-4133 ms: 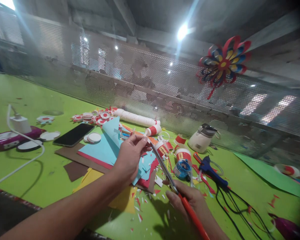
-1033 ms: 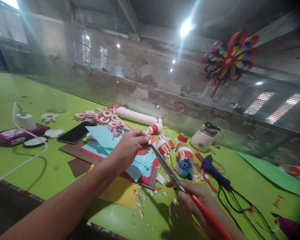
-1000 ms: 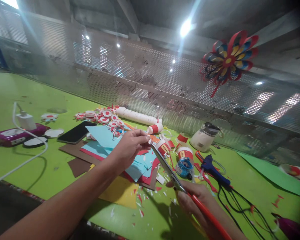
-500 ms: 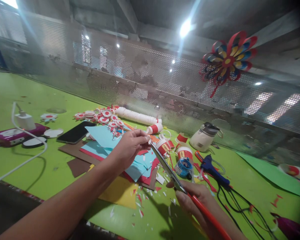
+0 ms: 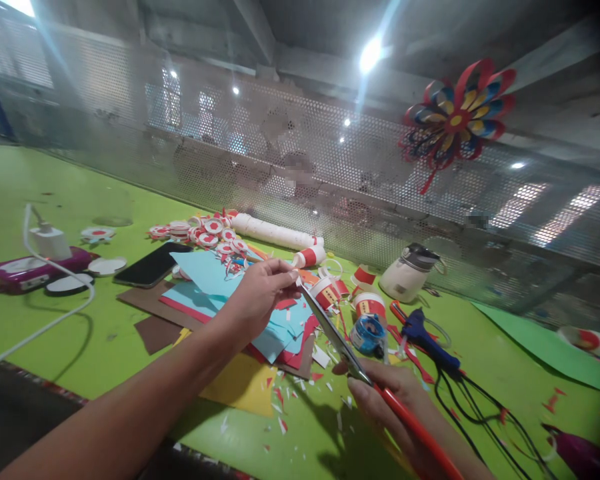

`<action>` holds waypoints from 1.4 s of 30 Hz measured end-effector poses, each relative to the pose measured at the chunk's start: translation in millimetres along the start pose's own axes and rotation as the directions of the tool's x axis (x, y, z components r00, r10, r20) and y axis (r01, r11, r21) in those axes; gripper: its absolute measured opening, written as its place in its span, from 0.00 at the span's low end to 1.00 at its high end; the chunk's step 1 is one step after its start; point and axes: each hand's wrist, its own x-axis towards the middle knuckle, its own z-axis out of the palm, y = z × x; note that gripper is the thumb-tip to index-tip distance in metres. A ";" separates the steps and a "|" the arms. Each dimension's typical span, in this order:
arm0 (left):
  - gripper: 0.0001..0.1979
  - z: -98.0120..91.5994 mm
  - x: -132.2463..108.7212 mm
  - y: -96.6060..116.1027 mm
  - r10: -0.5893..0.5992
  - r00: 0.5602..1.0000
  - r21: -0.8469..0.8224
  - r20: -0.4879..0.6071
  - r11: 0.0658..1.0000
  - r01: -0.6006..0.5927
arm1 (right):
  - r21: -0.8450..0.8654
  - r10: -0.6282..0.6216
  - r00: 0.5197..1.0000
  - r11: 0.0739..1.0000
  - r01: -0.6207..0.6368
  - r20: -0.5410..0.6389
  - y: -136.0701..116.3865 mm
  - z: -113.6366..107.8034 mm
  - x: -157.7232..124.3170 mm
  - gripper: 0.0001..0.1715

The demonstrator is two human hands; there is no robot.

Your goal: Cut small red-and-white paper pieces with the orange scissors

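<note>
My left hand [image 5: 264, 293] is closed in a pinch on a small white piece [image 5: 298, 281], probably paper, mostly hidden by the fingertips. My right hand [image 5: 387, 400] grips scissors [image 5: 337, 340] with red handles. Their long metal blades point up and left, and the tips meet the white piece at my left fingertips. Beneath my left hand lie light blue paper sheets [image 5: 200, 273] over red and brown ones. White and red paper scraps [image 5: 283, 400] are scattered on the green table [image 5: 240, 443] below the blades.
Cut red-and-white paper cups [image 5: 370, 305], a blue tape roll [image 5: 368, 335] and a blue glue gun [image 5: 430, 343] with black cord lie to the right. A white jug [image 5: 407, 273] stands behind. Left are a phone [image 5: 153, 265] and purple power bank [image 5: 40, 270]. Mesh [image 5: 260, 147] borders the table.
Hardly anything differs. Both hands, the scissors and the white piece stay in nearly the same place.
</note>
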 end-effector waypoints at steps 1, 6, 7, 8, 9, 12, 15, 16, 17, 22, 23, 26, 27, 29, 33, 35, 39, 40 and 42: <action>0.05 -0.6 0.5 0.5 0.011 1.000 -0.006 -0.016 1.000 -0.011 | -0.013 -0.008 1.000 1.000 0.009 0.028 1.3 -0.2 -0.2 0.22; 0.05 -1.4 1.6 2.2 0.028 0.999 -0.031 -0.046 0.999 -0.030 | -0.074 -0.028 0.992 0.997 0.037 0.123 6.6 -1.8 0.2 0.22; 0.05 -1.2 1.6 1.8 0.026 0.999 -0.037 -0.044 0.999 -0.028 | -0.073 -0.027 0.994 0.997 0.035 0.103 6.8 -1.9 0.7 0.22; 0.05 -0.9 1.5 1.3 0.023 0.999 -0.040 -0.043 0.999 -0.025 | -0.075 -0.031 0.997 0.997 0.036 0.071 6.8 -1.8 1.4 0.22; 0.05 -0.7 1.5 0.7 0.022 0.999 -0.040 -0.046 0.999 -0.024 | -0.080 -0.038 0.999 0.996 0.041 0.034 6.5 -1.4 2.1 0.22; 0.05 -1.1 1.7 -0.7 0.023 0.998 -0.022 -0.062 0.999 -0.025 | -0.119 -0.064 0.995 0.991 0.055 -0.078 5.0 1.0 4.0 0.21; 0.05 -1.2 1.5 -1.0 0.043 0.997 0.004 -0.064 0.999 -0.043 | -0.119 -0.046 0.990 0.992 0.030 -0.135 4.2 3.7 5.4 0.21; 0.05 -0.8 1.1 -0.9 0.048 0.997 0.011 -0.065 0.999 -0.047 | -0.113 -0.045 0.989 0.993 0.028 -0.144 4.6 4.4 5.8 0.21; 0.06 -0.2 0.6 -0.9 0.051 0.996 0.016 -0.069 0.999 -0.050 | -0.110 -0.053 0.987 0.993 0.036 -0.150 5.4 5.1 6.1 0.21; 0.07 4.2 -3.4 -3.4 0.032 0.997 0.008 -0.073 0.999 -0.031 | -0.115 -0.113 0.984 0.989 0.097 -0.140 12.8 9.3 6.2 0.27; 0.07 4.8 -4.3 -4.5 0.025 0.997 0.005 -0.069 1.000 -0.025 | -0.108 -0.103 0.985 0.990 0.089 -0.136 13.8 10.4 5.7 0.29; 0.08 5.7 -6.4 -7.8 -0.003 0.999 0.003 -0.047 1.000 0.003 | -0.083 -0.074 0.989 0.994 0.064 -0.127 14.7 13.2 3.7 0.32; 0.08 5.8 -6.9 -8.7 -0.014 0.999 0.002 -0.040 1.000 0.014 | -0.079 -0.074 0.989 0.995 0.064 -0.126 14.5 13.7 3.1 0.32; 0.08 6.2 -7.6 -9.6 -0.032 0.999 -0.005 -0.031 0.999 0.032 | -0.081 -0.081 0.989 0.994 0.071 -0.124 14.1 13.9 2.4 0.31; 0.07 7.9 -8.3 -8.8 -0.035 0.999 -0.007 -0.040 0.999 0.034 | -0.080 -0.090 0.988 0.994 0.080 -0.127 13.5 13.8 2.1 0.31; 0.07 8.9 -8.4 -8.0 -0.030 0.999 -0.006 -0.043 1.000 0.030 | -0.086 -0.097 0.985 0.993 0.085 -0.143 13.3 14.2 2.0 0.31; 0.07 10.5 -8.4 -7.6 -0.032 0.998 -0.016 -0.047 0.999 0.032 | -0.096 -0.095 0.981 0.992 0.079 -0.170 13.7 15.1 1.7 0.30; 0.07 10.9 -8.5 -7.7 -0.032 0.998 -0.019 -0.049 0.999 0.031 | -0.098 -0.096 0.980 0.992 0.079 -0.173 14.0 15.0 1.6 0.30; 0.06 12.0 -9.0 -7.9 -0.029 0.998 -0.026 -0.054 0.999 0.028 | -0.106 -0.097 0.980 0.991 0.080 -0.174 14.3 14.6 1.5 0.29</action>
